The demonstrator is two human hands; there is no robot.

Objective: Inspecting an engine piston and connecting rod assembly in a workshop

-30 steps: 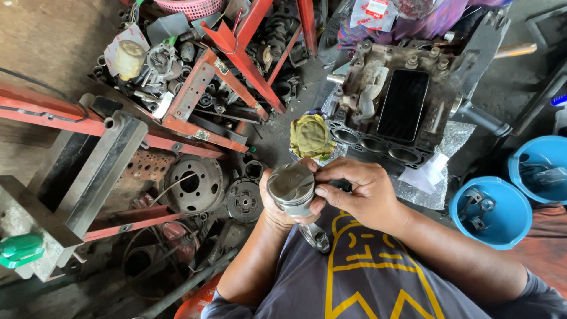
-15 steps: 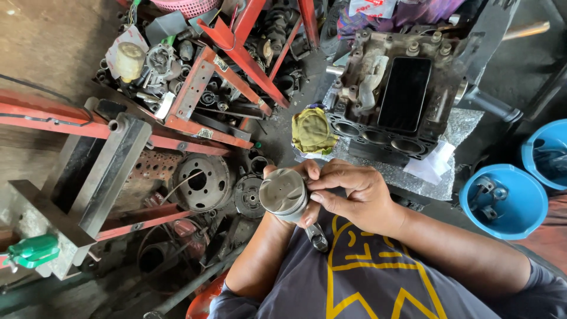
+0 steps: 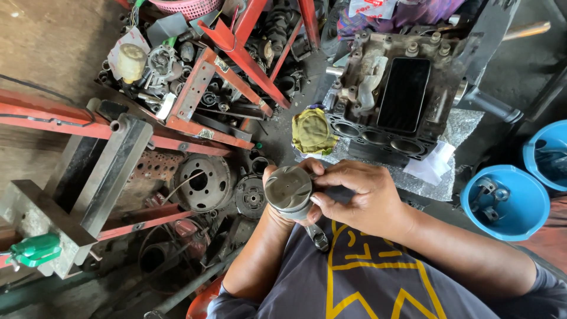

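Greasy workshop floor is looking packed with scrap parts, and both the left hand (image 3: 277,201) and right hand (image 3: 360,198) are gripping a piston (image 3: 288,192) by the engine block (image 3: 390,100); oily fingers slipping could be dropping it onto that scrap

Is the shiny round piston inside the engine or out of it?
Out. Both hands, left hand and right hand, hold the piston above the lap, apart from the engine block.
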